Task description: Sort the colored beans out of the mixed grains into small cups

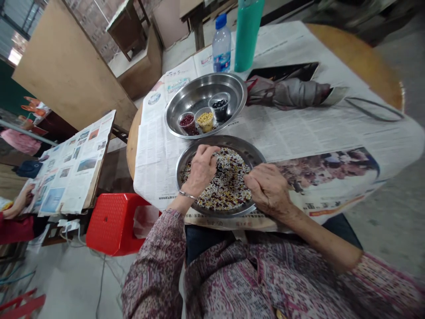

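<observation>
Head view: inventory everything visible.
Round table: 1, tan, centre
Near bowl: 1, silver, front
Mixed grains: 1 heap, multicoloured, near bowl
Far bowl: 1, silver, behind near bowl
Cups: 3, clear, far bowl
Bottles: 2, clear, teal, behind far bowl
Bundle: 1, grey, table's right
Flat object: 1, black, behind bundle
Side table: 1, brown, left
Newspapers: several, white, both tables
Stool: 1, red, between tables
Board: 1, tan, upper left
Furniture: several, brown, top
Bystander: at least 1, red clothing, left
Sleeves: 2, purple, foreground
Left hand: 1, bangled, over grains
Right hand: 1, bare, near bowl's rim

A patterned purplish top (226, 279), dark trousers (206, 241) and one bracelet (188, 195) (slim and silvery).
</observation>
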Demonstrator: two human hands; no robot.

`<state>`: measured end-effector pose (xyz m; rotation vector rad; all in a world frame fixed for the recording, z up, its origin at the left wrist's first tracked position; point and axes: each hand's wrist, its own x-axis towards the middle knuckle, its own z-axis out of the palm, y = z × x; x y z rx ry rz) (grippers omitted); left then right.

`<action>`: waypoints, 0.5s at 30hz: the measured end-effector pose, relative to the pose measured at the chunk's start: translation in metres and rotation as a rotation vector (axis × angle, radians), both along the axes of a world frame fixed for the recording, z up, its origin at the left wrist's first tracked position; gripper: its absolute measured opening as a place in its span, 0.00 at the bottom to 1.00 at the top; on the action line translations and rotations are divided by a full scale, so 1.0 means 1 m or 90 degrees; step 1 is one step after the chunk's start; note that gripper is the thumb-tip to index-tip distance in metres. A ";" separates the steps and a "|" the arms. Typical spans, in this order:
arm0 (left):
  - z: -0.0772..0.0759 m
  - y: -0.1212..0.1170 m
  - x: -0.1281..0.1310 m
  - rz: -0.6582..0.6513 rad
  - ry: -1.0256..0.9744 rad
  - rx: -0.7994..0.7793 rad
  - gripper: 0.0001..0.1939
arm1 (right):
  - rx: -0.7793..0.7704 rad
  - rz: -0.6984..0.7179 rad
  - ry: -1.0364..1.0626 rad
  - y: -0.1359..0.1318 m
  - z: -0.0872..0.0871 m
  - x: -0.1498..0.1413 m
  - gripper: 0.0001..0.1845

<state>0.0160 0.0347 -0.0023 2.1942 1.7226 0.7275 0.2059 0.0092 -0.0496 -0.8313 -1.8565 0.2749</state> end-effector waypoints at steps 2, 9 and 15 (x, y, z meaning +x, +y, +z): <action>0.004 -0.007 -0.006 0.029 -0.021 0.010 0.12 | -0.005 0.002 -0.001 0.000 0.001 0.000 0.20; 0.014 -0.051 -0.019 -0.049 0.090 -0.099 0.03 | -0.018 0.001 -0.002 0.001 0.001 0.000 0.21; 0.004 -0.071 -0.042 0.173 0.003 0.114 0.06 | -0.038 -0.021 0.028 -0.005 -0.004 0.002 0.13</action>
